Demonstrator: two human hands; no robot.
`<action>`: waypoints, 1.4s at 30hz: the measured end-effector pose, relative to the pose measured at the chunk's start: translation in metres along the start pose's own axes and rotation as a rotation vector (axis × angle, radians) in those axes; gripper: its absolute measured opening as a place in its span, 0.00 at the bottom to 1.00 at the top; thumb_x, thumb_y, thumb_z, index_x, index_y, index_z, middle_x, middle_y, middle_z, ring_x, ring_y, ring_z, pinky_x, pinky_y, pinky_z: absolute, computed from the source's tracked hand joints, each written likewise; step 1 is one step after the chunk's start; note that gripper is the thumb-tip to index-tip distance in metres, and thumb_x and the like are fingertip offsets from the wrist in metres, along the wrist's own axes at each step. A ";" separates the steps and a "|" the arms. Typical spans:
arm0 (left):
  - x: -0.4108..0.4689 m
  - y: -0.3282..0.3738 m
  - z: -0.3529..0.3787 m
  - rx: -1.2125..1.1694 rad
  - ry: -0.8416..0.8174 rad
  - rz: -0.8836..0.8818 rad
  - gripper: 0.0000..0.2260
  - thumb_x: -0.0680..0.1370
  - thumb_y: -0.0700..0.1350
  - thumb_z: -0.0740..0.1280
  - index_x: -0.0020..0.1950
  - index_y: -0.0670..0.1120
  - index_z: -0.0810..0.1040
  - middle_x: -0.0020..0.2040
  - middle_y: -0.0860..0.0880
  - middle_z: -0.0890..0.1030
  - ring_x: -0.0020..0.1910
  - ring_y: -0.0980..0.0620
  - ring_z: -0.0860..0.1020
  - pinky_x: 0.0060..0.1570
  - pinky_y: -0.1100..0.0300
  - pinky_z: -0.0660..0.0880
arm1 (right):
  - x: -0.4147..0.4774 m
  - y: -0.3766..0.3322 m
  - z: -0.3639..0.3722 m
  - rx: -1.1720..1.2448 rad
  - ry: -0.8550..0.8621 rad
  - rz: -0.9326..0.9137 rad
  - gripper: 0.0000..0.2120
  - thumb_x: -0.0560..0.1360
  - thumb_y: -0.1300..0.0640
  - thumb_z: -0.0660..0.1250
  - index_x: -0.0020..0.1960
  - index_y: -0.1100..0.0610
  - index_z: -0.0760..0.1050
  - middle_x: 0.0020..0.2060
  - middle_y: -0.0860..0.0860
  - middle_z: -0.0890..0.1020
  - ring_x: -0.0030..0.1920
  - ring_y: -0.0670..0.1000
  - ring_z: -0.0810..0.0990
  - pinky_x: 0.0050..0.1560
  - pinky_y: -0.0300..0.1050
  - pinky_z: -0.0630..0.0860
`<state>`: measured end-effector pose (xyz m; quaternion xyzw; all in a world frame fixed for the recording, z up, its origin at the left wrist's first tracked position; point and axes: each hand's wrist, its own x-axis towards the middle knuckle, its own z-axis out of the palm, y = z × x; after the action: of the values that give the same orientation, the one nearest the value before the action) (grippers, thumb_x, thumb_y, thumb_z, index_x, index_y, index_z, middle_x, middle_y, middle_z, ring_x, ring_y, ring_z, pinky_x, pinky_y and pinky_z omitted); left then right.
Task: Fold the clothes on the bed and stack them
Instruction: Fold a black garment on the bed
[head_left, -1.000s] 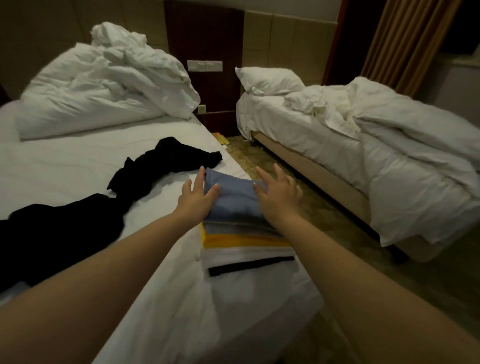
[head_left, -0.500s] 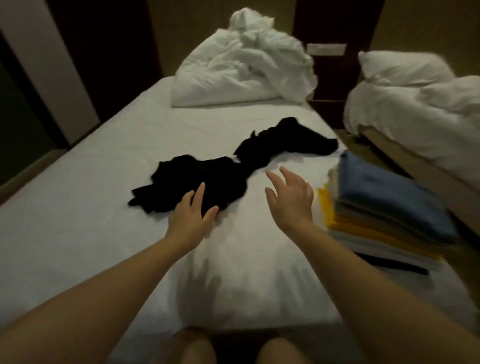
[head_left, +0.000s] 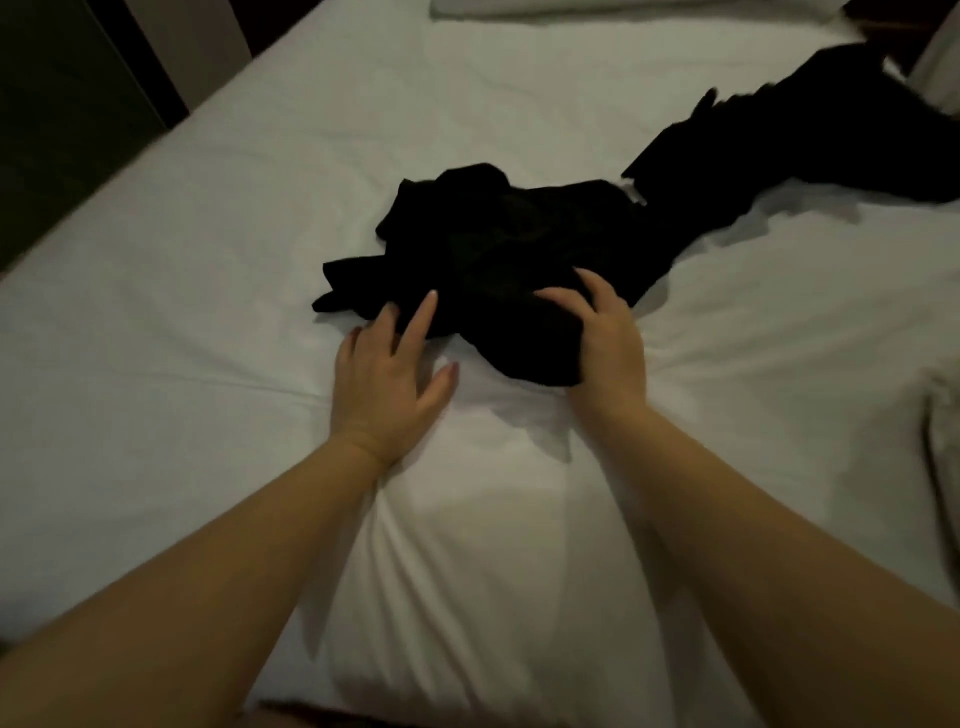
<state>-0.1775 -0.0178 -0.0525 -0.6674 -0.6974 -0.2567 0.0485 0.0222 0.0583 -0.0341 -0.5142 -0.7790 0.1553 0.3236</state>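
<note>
A black garment (head_left: 493, 244) lies crumpled on the bed (head_left: 208, 260). The right hand (head_left: 605, 343) curls its grip round its 5 o'clock edge; the left hand (head_left: 389, 374), grip open, touches its 7 o'clock edge.

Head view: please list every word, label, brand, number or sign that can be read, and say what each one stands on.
No readable text in this view.
Crumpled black garment: no print or logo shows.
Small pale patch at its far edge, perhaps a tag: too small and blurred to read.
White sheet: plain, no marking.
</note>
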 end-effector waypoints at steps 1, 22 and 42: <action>0.002 -0.001 0.002 -0.005 0.006 -0.019 0.30 0.74 0.57 0.58 0.74 0.47 0.61 0.61 0.37 0.74 0.54 0.38 0.75 0.53 0.47 0.70 | 0.005 0.000 0.003 0.004 0.019 -0.005 0.18 0.72 0.61 0.64 0.60 0.52 0.76 0.66 0.55 0.71 0.64 0.59 0.70 0.65 0.50 0.67; -0.065 0.052 -0.120 -0.281 -0.225 -0.113 0.41 0.68 0.69 0.63 0.76 0.55 0.52 0.74 0.46 0.57 0.70 0.44 0.63 0.65 0.51 0.66 | -0.056 -0.096 -0.111 0.117 -0.160 0.030 0.23 0.78 0.55 0.63 0.26 0.56 0.61 0.26 0.50 0.66 0.27 0.48 0.65 0.29 0.41 0.58; -0.042 0.228 -0.317 -0.953 0.052 -0.070 0.13 0.82 0.50 0.55 0.51 0.47 0.77 0.43 0.52 0.79 0.45 0.54 0.76 0.46 0.59 0.71 | -0.148 -0.226 -0.317 0.374 -0.087 -0.026 0.34 0.69 0.49 0.74 0.69 0.46 0.60 0.53 0.38 0.73 0.53 0.40 0.73 0.53 0.36 0.69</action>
<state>-0.0419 -0.1946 0.2707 -0.5848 -0.5228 -0.5658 -0.2542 0.1129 -0.1998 0.2797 -0.4275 -0.7564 0.3152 0.3817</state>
